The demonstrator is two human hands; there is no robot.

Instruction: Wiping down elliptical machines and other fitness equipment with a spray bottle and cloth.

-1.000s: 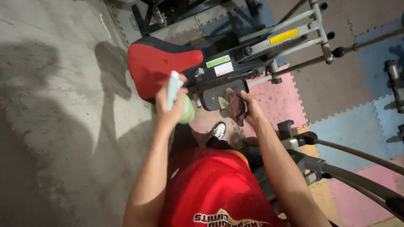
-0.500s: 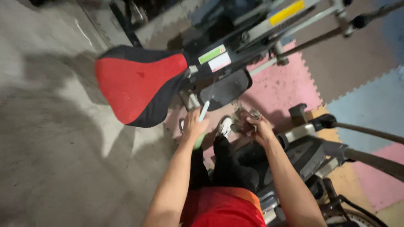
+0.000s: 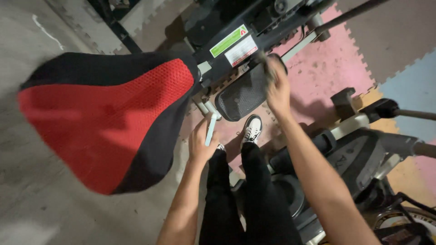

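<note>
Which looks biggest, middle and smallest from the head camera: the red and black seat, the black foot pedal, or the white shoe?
1. The red and black seat, though it is nearest the camera, which swells it.
2. The black foot pedal.
3. The white shoe.

The scene is seen from a single camera worn on the head, aimed steeply downward along the person's own arms and legs. The red-and-black seat (image 3: 106,118) is caught very near the lens at the left, while the foam floor tiles (image 3: 336,68) are seen farther below. No second view is provided, so no overlap is shared.
</note>
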